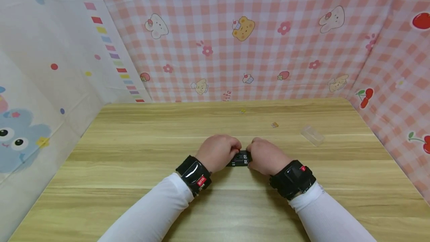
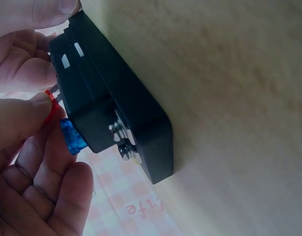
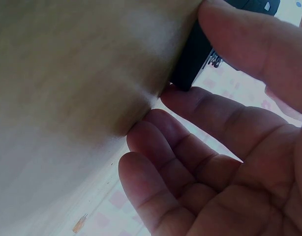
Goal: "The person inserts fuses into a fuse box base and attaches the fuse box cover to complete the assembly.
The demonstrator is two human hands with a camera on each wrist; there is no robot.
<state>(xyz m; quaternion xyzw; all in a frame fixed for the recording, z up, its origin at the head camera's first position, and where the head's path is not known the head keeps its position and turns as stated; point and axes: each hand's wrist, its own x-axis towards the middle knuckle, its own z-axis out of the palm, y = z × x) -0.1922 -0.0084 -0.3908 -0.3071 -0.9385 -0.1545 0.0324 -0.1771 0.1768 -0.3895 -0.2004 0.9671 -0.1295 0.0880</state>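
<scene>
Fuses are going into the black box (image 1: 239, 158), lying mid-table (image 1: 134, 204) between your hands. Your left hand (image 1: 217, 153) is pinching a red fuse (image 2: 51, 104) beside a seated blue fuse (image 2: 71, 136); your right hand (image 1: 266, 157) is gripping the box's end. Loose bits beyond the box suggest more remains.

The head camera looks forward and down over the table (image 1: 134, 204) from some way off. Each wrist camera sits close, low along the tabletop; all three views share the black fuse box (image 1: 240, 158).
</scene>
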